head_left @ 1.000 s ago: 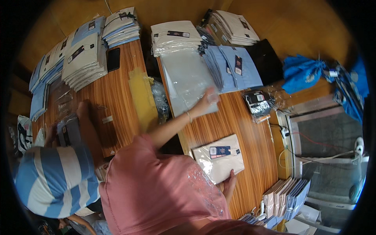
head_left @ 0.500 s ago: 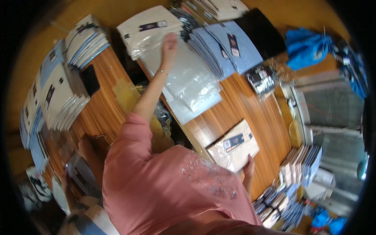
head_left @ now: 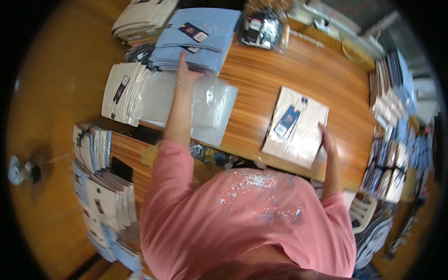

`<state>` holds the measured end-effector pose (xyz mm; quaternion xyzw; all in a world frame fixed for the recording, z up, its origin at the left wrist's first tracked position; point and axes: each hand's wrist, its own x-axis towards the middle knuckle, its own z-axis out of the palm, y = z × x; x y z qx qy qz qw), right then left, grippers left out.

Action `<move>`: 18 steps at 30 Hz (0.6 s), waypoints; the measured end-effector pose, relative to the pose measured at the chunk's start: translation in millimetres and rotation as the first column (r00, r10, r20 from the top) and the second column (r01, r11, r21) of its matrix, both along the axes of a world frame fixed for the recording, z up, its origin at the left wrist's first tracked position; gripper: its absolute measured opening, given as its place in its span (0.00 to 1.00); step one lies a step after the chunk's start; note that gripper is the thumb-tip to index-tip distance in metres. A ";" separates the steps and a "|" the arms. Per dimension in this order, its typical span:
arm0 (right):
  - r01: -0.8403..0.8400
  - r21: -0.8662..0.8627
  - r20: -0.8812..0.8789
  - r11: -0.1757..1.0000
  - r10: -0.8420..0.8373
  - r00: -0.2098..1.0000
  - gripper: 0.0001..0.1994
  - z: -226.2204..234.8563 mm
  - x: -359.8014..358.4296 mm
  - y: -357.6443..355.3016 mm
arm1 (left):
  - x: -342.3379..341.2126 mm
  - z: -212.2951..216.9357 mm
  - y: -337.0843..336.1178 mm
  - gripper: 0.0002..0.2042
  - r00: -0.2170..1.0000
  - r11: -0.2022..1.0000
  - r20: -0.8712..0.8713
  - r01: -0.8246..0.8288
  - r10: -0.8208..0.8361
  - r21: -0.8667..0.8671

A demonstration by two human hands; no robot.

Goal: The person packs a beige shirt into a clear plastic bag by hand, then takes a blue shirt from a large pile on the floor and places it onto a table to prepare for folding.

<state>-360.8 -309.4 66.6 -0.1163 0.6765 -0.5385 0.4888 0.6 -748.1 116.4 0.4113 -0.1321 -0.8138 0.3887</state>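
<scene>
1 cream shirt packet (head_left: pixel 301 128), touching right grip (head_left: pixel 329 140), just to its left; clear bags (head_left: pixel 212 102) beside left grip (head_left: pixel 188 72). Cannot tell pinch or spread for either. Packet: best kept flat, edge lightly steadied.

Odds and ends about the wooden counter (head_left: pixel 298 60)
A plastic-wrapped black package (head_left: pixel 262 31) lies at its upper edge; a white chair (head_left: pixel 371 210) stands at lower right; a flat black phone-like slab (head_left: pixel 122 169) lies on a second counter (head_left: pixel 123 144) at left.
</scene>
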 end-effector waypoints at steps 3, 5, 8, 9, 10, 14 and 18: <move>-0.052 0.083 0.082 0.995 0.045 0.996 0.20 -4.7 -9.1 -7.1 | 11.3 17.4 -3.4 0.39 0.988 0.997 0.154 -0.038 0.027 0.070; 0.002 0.040 0.105 0.999 -0.006 0.994 0.20 -3.4 -2.1 -14.6 | 14.7 21.8 3.1 0.39 0.984 0.994 0.175 -0.056 0.039 0.096; 0.046 0.031 0.104 0.998 -0.049 0.993 0.19 12.1 6.0 -20.4 | 12.0 16.6 -0.1 0.40 0.991 0.997 0.133 -0.030 0.020 0.071; 0.061 0.026 0.089 0.998 -0.064 0.994 0.19 11.7 4.5 -19.3 | 13.9 11.2 -5.3 0.40 0.991 0.999 0.131 -0.019 0.013 0.043; 0.069 0.023 0.089 0.997 -0.071 0.993 0.19 10.1 4.7 -16.9 | 16.9 8.9 -12.5 0.40 0.992 1.000 0.128 -0.011 0.009 0.014; 0.049 0.043 0.101 0.998 -0.053 0.993 0.20 -3.6 -2.9 -11.9 | 21.5 34.9 -34.5 0.41 0.996 0.944 0.021 -0.087 0.084 0.318; 0.044 0.099 0.023 0.994 -0.046 0.999 0.20 0.6 -2.0 -14.3 | 27.2 71.2 -55.4 0.41 0.957 0.791 -0.043 -0.213 0.288 0.574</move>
